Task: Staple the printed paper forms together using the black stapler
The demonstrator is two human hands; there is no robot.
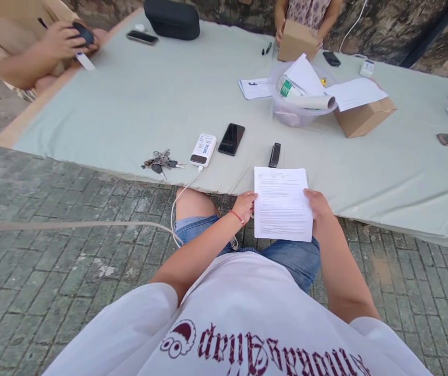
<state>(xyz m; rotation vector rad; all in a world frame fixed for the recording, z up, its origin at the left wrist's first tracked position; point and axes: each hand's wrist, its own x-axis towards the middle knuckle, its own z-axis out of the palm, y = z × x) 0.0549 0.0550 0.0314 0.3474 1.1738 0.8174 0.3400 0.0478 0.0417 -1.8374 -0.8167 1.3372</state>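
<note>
A white printed sheet of paper point(282, 203) is held up over my lap, at the near edge of the low table point(138, 109) with its pale green cover. My left hand point(244, 205) grips the sheet's left edge; a red band sits on that wrist. My right hand point(317, 203) grips its right edge. Just beyond the sheet a small black stapler-like object point(274, 154) lies on the cover. A black phone point(231, 139), a white power bank point(203, 150) with a cable, and a bunch of keys point(162, 161) lie to the left.
A clear plastic tub point(292, 107) holds rolled papers; a cardboard box point(364, 117) with a sheet on top stands beside it. Other people sit around: one at far left holds a dark device point(83, 32), one at the back holds a box point(296, 40). A black case point(172, 18) lies at the back.
</note>
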